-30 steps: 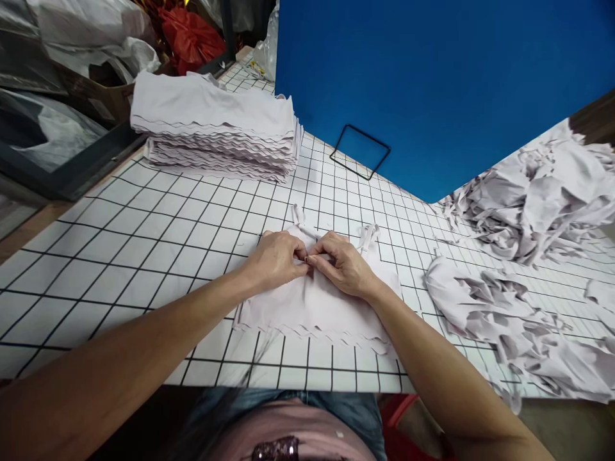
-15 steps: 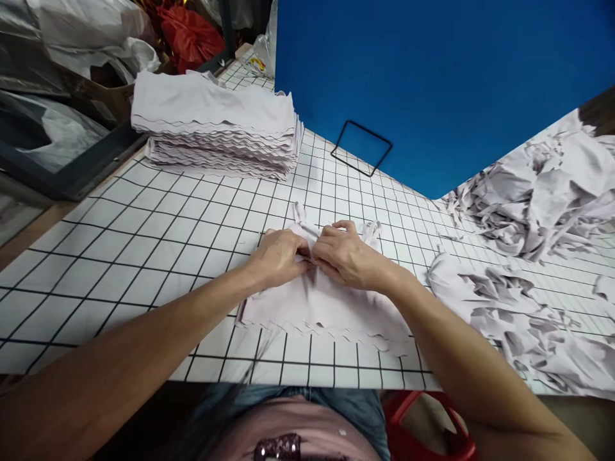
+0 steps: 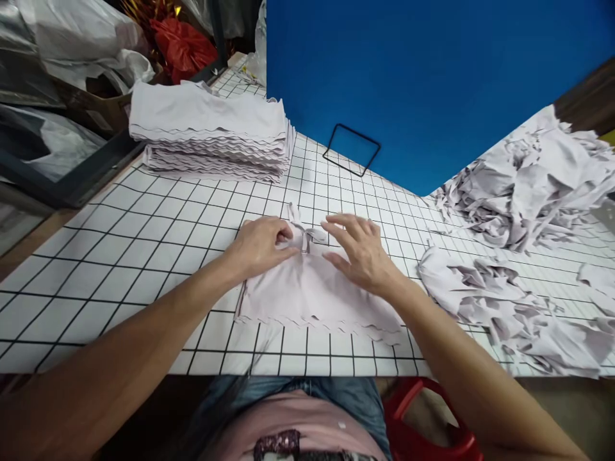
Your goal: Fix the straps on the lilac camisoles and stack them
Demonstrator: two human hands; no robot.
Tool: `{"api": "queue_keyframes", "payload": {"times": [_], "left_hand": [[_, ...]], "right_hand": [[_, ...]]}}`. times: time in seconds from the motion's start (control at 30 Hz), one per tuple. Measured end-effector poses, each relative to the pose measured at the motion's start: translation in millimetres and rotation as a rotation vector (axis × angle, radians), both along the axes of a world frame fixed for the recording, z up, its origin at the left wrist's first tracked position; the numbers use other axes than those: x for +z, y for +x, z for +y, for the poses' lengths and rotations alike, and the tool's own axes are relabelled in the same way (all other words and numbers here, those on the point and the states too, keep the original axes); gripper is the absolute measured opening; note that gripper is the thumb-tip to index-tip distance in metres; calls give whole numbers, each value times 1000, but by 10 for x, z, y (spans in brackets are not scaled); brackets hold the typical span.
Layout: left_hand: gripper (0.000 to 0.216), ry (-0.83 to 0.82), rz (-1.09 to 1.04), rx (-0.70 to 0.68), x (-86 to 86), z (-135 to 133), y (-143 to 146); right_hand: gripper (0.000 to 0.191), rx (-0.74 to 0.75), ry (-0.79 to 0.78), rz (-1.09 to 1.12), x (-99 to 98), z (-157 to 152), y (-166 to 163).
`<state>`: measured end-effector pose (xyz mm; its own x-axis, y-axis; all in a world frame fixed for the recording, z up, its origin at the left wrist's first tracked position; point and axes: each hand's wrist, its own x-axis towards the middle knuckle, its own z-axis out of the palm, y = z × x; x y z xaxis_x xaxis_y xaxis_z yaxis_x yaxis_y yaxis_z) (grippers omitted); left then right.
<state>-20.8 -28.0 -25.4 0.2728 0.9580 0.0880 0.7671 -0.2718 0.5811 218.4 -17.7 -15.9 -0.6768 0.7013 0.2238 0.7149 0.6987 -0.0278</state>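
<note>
Pink top (image 3: 300,419), blue jeans (image 3: 358,400)

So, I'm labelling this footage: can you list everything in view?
Garment: one, pale pink, table's near middle
Bow: one, pale pink, garment's top
Folded stack: one, pale, table's far left
Loose cloth: several pieces, pale, table's right
Table: one, white, black grid, centre
Panel: one, blue, upper right
Wire frame: one, black, panel's lower left
Plastic bags: several, whitish, upper left
Sack: one, red, upper left
Tinsel: some, gold, upper left
Carton: one, brown, left
Metal rail: one, dark, left
Seat: one, red, lower right, partly hidden
Jeans: one pair, blue, bottom
Top: one, pink, bottom
Forearms: two, bare, lower sides
Left grip: one, bare, garment's upper left
Right grip: one, bare, spread, right of bow
</note>
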Motion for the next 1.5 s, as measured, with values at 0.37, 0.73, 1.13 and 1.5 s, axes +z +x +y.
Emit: {"api": "queue_keyframes", "payload": {"times": [0.37, 0.73, 1.13, 1.5], "left_hand": [[15, 239, 313, -47, -90, 390, 157], [15, 142, 212, 437, -82, 873, 117], [19, -46, 61, 389, 73, 730, 34], [35, 321, 340, 127, -293, -804, -292]], "right_hand": [[59, -58, -249, -120, -272, -737, 336], [66, -42, -364, -63, -184, -760, 338], [66, -35, -364, -30, -177, -763, 349], [60, -29, -236, -49, -252, -927, 685]]}}
